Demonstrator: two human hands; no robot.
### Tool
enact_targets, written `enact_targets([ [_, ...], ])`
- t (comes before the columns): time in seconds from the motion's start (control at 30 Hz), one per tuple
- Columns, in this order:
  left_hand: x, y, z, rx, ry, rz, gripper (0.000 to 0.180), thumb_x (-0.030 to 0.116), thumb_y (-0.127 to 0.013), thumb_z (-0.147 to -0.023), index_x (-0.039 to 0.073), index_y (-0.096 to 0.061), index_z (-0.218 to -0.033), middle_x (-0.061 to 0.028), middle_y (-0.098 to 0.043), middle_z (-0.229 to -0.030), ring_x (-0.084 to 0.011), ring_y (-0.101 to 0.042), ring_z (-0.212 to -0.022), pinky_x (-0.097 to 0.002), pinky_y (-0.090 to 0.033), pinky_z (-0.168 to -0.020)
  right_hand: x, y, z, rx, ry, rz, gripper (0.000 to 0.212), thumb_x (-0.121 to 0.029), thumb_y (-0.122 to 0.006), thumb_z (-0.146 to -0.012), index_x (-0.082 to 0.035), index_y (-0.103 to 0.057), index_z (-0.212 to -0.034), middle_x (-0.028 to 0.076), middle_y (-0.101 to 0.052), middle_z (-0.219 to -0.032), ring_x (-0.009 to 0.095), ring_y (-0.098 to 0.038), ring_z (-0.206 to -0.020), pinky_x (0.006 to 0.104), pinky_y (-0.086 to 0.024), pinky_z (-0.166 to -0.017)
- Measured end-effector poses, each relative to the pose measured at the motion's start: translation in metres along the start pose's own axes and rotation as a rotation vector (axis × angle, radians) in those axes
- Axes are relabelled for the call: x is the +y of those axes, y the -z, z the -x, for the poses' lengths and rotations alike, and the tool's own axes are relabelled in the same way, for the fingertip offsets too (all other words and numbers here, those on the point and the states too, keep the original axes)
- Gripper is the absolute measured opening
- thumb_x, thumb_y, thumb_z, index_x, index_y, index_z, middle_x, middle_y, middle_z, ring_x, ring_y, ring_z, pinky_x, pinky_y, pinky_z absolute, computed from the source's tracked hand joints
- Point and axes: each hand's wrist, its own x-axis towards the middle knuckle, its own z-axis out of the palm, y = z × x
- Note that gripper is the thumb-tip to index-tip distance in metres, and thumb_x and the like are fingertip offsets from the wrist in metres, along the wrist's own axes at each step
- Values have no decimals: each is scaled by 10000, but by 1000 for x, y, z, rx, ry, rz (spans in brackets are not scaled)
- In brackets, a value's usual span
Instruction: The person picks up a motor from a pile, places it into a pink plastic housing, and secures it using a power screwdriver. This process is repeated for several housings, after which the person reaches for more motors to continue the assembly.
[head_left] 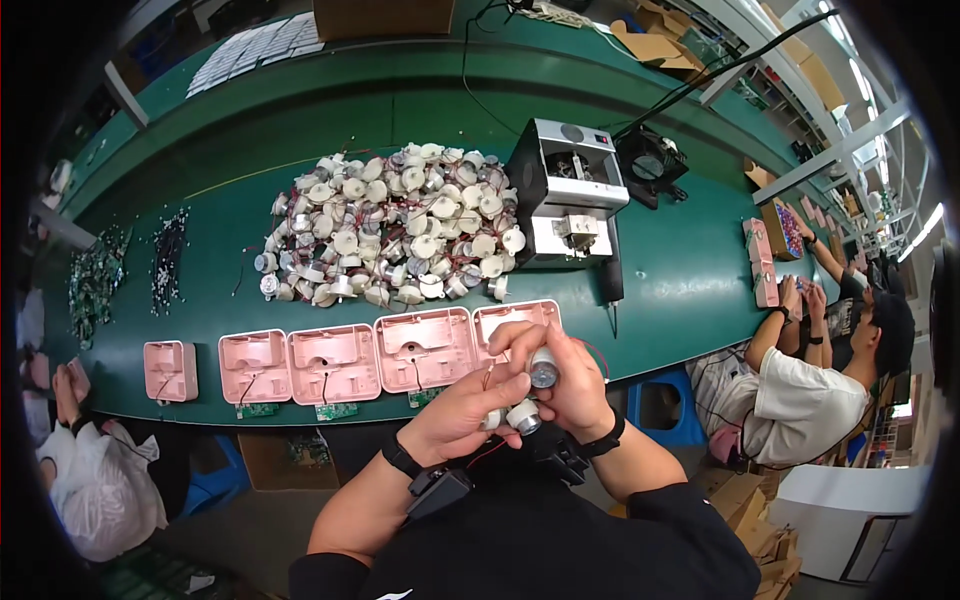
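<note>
Close to my body, at the table's near edge, both hands are closed on small motors with silver cans and white ends. My left hand point(460, 412) grips a lower motor point(523, 416), its silver end facing right. In my right hand point(572, 388) another motor point(543, 372) is pinched upright between the fingers. Thin red wires trail about the fingers. Just beyond my hands stands a row of pink plastic housings point(423, 352), several with a small green circuit board point(337, 411) hanging on a wire over the edge. My fingers partly hide the rightmost housing point(490, 318).
Past the housings lies a large heap of white-capped motors point(390, 225). A silver-and-black machine point(570, 190) stands right of it, with a black handheld tool point(611, 270) alongside. Circuit boards point(98, 280) lie far left. Co-workers point(815, 385) sit at both sides.
</note>
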Motion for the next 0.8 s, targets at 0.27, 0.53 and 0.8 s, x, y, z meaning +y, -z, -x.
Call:
enact_targets([
  [0.27, -6, -7, 13, 23, -16, -108, 386, 309, -584, -1056, 50, -537, -1338, -90, -666, -1131, -156, -704, -953, -249, -585, -584, 2, 6, 12, -95, 18, 334, 513, -298, -305, -1109, 58, -675, -1110, 202, -658, -1184, 295, -627, -1075, 376, -493, -950],
  [0.53, -10, -2, 20, -18, -20, -82, 406, 356, -493, -1091, 40, -530, -1344, -81, -652, -1152, -160, -694, -968, -268, -597, -584, 1, 14, 21, -119, 323, 644, 273, -133, -533, -1030, 41, -667, -1193, 202, -671, -1149, 364, -629, -1096, 388, -519, -923],
  [0.8, -19, -8, 20, 145, -10, -148, 445, 418, -428, -1106, 35, -603, -1251, -65, -678, -1025, -132, -682, -844, -267, -577, -550, 0, 6, 38, 57, 562, 1016, 270, -99, -677, -923, 15, -694, -1168, 140, -689, -1105, 316, -663, -1011, 392, -550, -860],
])
